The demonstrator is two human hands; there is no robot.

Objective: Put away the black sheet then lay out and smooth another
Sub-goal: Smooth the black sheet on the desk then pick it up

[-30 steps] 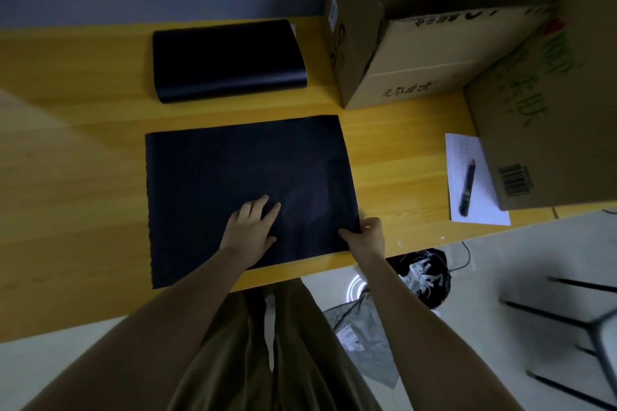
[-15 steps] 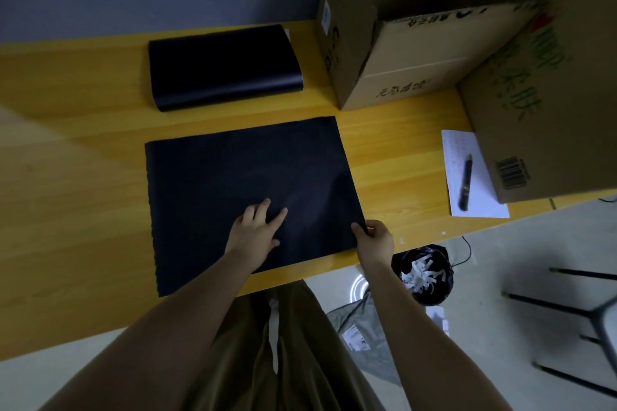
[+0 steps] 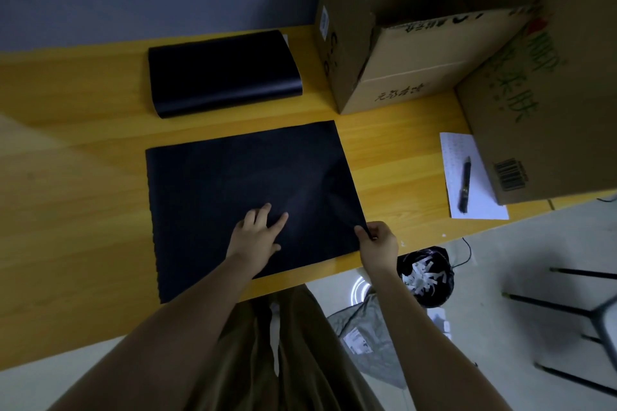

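A black sheet (image 3: 240,183) lies flat on the yellow wooden table (image 3: 73,197), its near edge close to the table's front. My left hand (image 3: 257,237) rests palm down on the sheet's near middle, fingers spread. My right hand (image 3: 379,243) pinches the sheet's near right corner, which is slightly lifted with a faint crease running up from it. A thick stack of black sheets (image 3: 223,72) sits farther back on the table, apart from both hands.
An open cardboard box (image 3: 400,53) stands at the back right, with a second box (image 3: 547,103) beside it. A white paper with a pen (image 3: 465,183) lies on the right. On the floor below are a black bag of shreds (image 3: 425,274) and stool legs (image 3: 584,310).
My right hand has shifted from the sheet's near edge to its right corner and pinched it, lifting it a little. The left hand stays pressed on the sheet.
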